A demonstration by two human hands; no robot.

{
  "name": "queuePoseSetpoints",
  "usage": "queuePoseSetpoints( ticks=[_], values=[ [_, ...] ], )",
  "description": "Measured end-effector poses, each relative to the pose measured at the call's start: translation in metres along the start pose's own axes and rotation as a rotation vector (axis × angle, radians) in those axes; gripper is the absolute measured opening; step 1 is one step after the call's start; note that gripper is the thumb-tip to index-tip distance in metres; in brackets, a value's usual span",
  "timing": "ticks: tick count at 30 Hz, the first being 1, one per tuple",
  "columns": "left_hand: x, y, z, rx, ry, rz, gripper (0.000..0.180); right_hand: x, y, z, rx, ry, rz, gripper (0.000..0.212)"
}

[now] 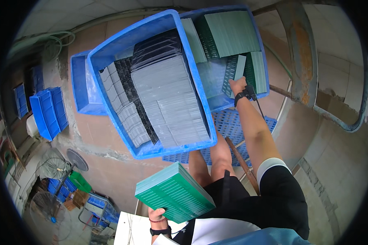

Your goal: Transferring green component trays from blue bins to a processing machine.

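Note:
My left hand (157, 214) is closed on the lower edge of a thick stack of green slotted panels (176, 198), held tilted in front of my body. Reaching out to the far right, my right hand (238, 85) grips a few green slotted panels (230, 73) inside a blue bin (263, 61). Their pale edges face up. Beside them in that bin stands another row of green panels (259, 73). A larger block of panels (233, 32) fills its far side. The fingertips of my right hand are partly hidden.
A second blue bin (173, 153), nearer and left, holds grey stacked pieces (167, 94) and black ones. Behind it is another blue bin (78, 85). A blue pallet (223, 122) lies below. A rusty metal post (302, 53) stands at right; fans (77, 159) stand at left.

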State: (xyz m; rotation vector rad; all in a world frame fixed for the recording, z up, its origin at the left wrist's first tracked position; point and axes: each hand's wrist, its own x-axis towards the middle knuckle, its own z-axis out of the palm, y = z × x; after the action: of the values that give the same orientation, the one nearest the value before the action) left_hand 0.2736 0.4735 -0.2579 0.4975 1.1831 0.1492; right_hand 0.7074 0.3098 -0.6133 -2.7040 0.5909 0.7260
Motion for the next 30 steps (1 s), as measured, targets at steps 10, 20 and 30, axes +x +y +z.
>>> queuePoseSetpoints(
  ticks=[10, 20, 30],
  values=[
    [-0.035, -0.001, 0.0, -0.109, -0.028, 0.11, 0.065, -0.049, 0.045, -0.125, 0.761, -0.438, -0.16, 0.033],
    [-0.121, 0.028, 0.001, -0.452, -0.047, 0.429, 0.062, -0.245, 0.062, -0.34, 0.747, -0.696, -0.22, 0.043],
    [-0.299, -0.035, -0.02, -0.846, 0.283, 1.09, 0.052, -0.382, -0.029, -0.355, 0.317, -1.217, -0.79, 0.045]
  ],
)
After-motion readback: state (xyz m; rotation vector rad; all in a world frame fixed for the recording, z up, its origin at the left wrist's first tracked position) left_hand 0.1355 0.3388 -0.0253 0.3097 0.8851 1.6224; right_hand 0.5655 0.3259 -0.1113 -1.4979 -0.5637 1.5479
